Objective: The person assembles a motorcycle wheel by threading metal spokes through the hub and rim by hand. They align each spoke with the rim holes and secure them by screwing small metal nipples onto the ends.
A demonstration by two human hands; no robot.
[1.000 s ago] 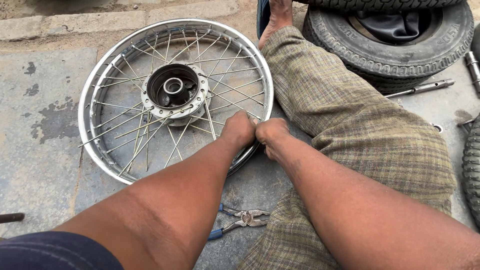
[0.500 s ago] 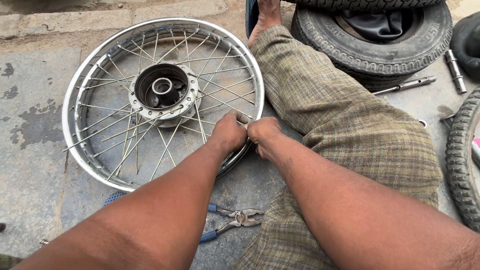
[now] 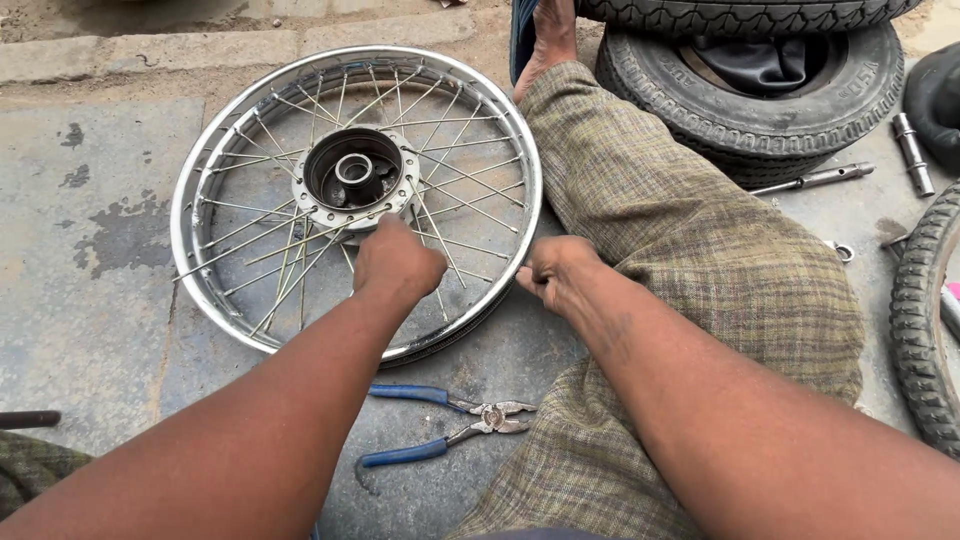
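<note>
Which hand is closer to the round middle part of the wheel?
Left. The left hand is over the spokes just below the hub; the right hand is beyond the rim, by the knee.

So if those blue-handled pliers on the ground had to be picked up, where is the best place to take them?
Probably by the two blue handles, from above with the left hand, which is nearer. The pliers lie flat on the concrete, handles spread open and pointing left, jaws to the right near the checked trouser leg, so the handle side is open to reach.
</note>
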